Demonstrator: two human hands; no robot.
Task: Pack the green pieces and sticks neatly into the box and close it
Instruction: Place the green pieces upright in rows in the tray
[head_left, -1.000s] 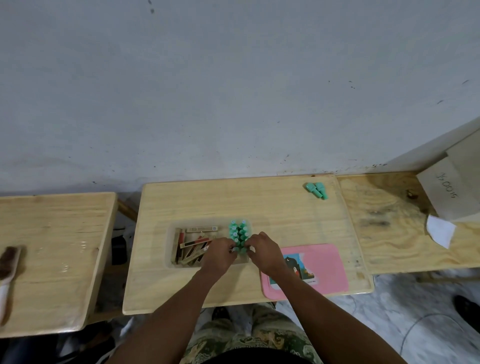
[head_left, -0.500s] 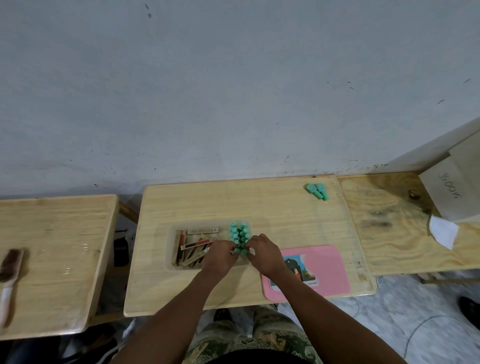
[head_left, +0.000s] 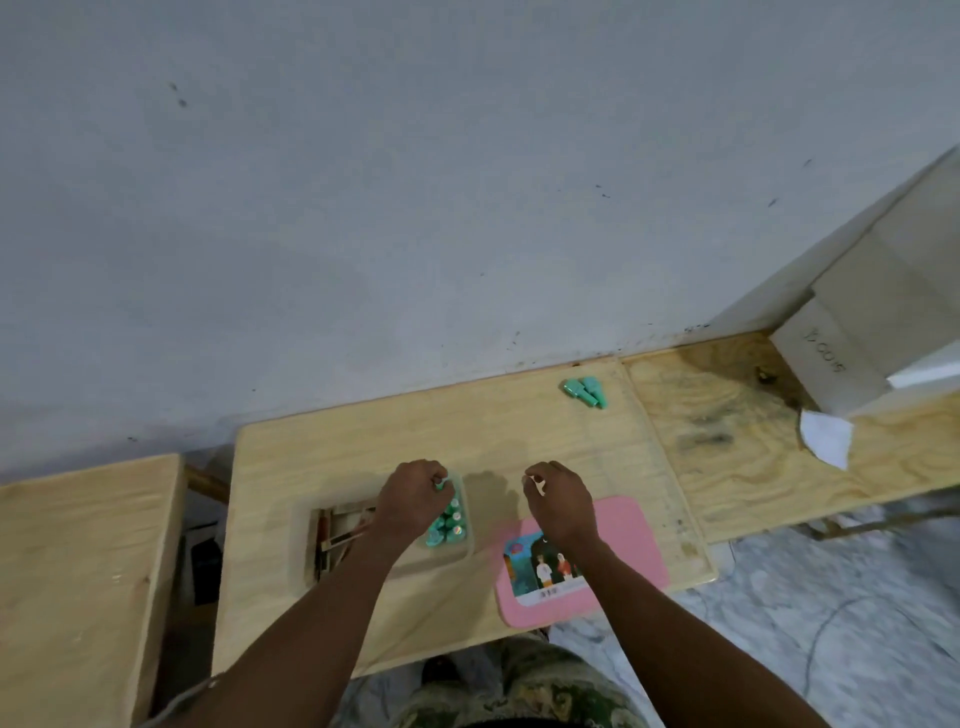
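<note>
**Inspector A:** On the middle wooden surface (head_left: 363, 447), near its near-left part, sits a clear shallow box (head_left: 464, 551). Sticks (head_left: 337, 530) lie jumbled in its left portion; green pieces (head_left: 448, 519) stand packed together in its right portion. Confirm?

**Inspector B:** Confirmed. Left hand (head_left: 413, 501) is over the box, covering the join between sticks and green pieces. Its fingers (head_left: 439, 480) are curled narrow at the far end of the green row, pinched on what appears to be one small green piece; the contact is partly hidden.

**Inspector A:** Right hand?

**Inspector B:** Right hand (head_left: 561, 501) is raised just right of the box, apart from it, over the far-left edge of the pink lid (head_left: 623, 540). Fingers curled in, thumb and forefinger close together. I cannot tell whether anything is held between them.

**Inspector A:** The lid's position?

**Inspector B:** Flat on the surface, just right of the box, a picture label on its left part. The box stands uncovered.

**Inspector A:** Any pieces outside the box?

**Inspector B:** Loose green pieces (head_left: 586, 391) lie on their sides at the far-right corner of the same surface, touching each other, well apart from both hands. On the adjoining surface at right, a white cardboard carton (head_left: 841, 358) and a scrap of white paper (head_left: 827, 437).
</note>
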